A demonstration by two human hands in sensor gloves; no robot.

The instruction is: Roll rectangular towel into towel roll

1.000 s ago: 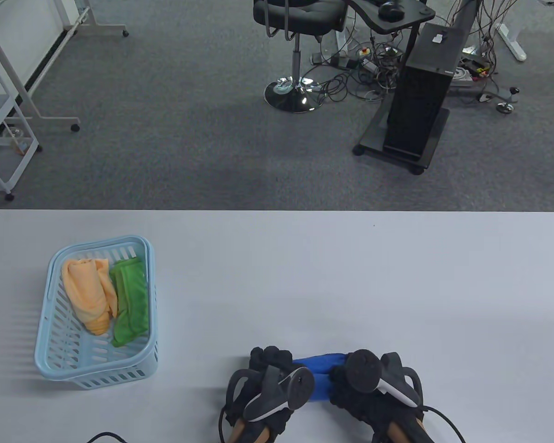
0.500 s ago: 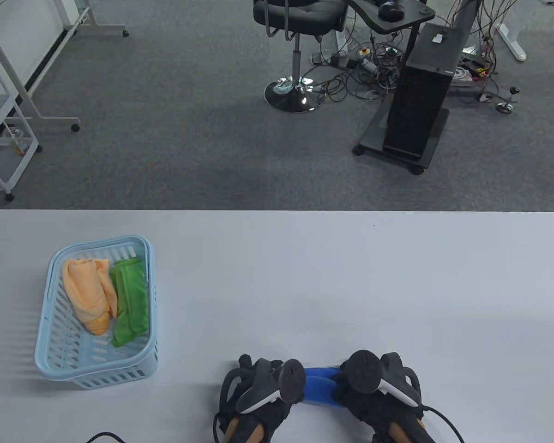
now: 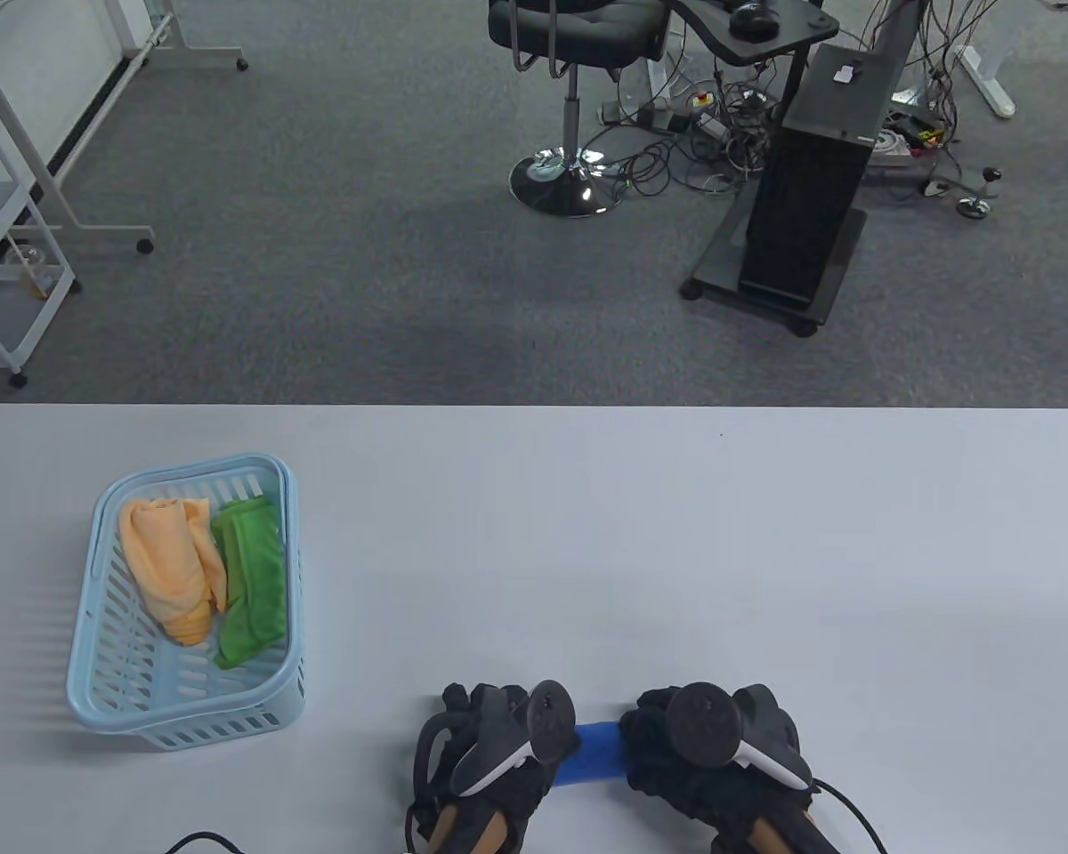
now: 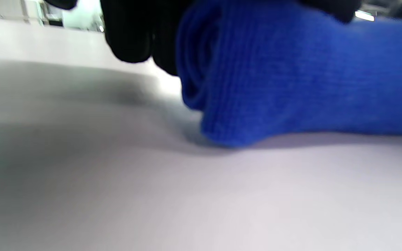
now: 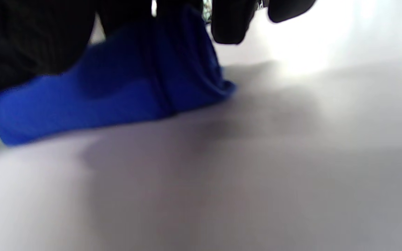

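Hiding most of the blue towel (image 3: 594,754), the left hand (image 3: 489,756) and right hand (image 3: 712,752) press on its two ends near the bottom middle of the frame. Only a short blue strip shows between them. Both hands are cut off by the bottom edge. Up close, the fingers (image 4: 131,38) curl over the rolled cloth. The white table (image 3: 676,551) stretches wide above and right. A basket (image 3: 98,569) sits far left.

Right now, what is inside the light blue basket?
The basket holds an orange towel beside a green towel. Anything beneath them is covered.
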